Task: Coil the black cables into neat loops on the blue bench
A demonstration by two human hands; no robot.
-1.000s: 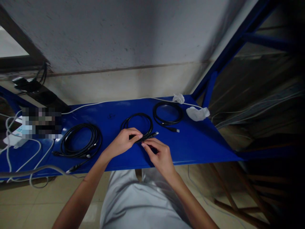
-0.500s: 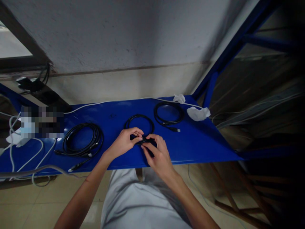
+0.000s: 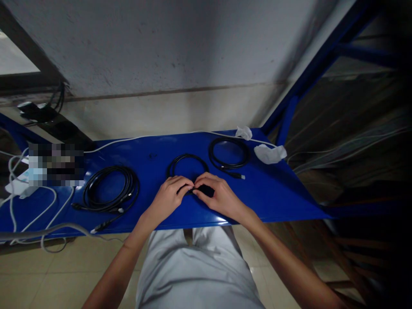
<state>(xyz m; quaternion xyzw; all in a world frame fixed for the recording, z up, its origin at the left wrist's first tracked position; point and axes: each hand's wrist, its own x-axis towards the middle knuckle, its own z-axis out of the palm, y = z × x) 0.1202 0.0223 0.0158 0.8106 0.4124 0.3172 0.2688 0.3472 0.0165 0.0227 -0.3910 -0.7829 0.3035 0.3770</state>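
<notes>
A coiled black cable (image 3: 187,156) lies on the blue table in front of me. Its near side is pinched between my left hand (image 3: 172,192) and my right hand (image 3: 219,194), whose fingertips nearly meet. Both hands have thumb and fingers closed on the cable; the exact spot they grip is mostly hidden by the fingers. Right of it rests a second black coil (image 3: 229,165) with a plug end pointing right. To the left sits a thicker black coil (image 3: 111,207), its connectors lying toward the table's near edge.
The blue table (image 3: 267,201) stands against a wall. Crumpled white scraps (image 3: 270,153) lie at its right end. White cords and a white power strip (image 3: 21,184) crowd the left end. A thin white cord (image 3: 138,137) runs along the back.
My right hand has turned flatter and lower over the cable, and its fingertips have come closer to the left hand's. The coils have stayed in place.
</notes>
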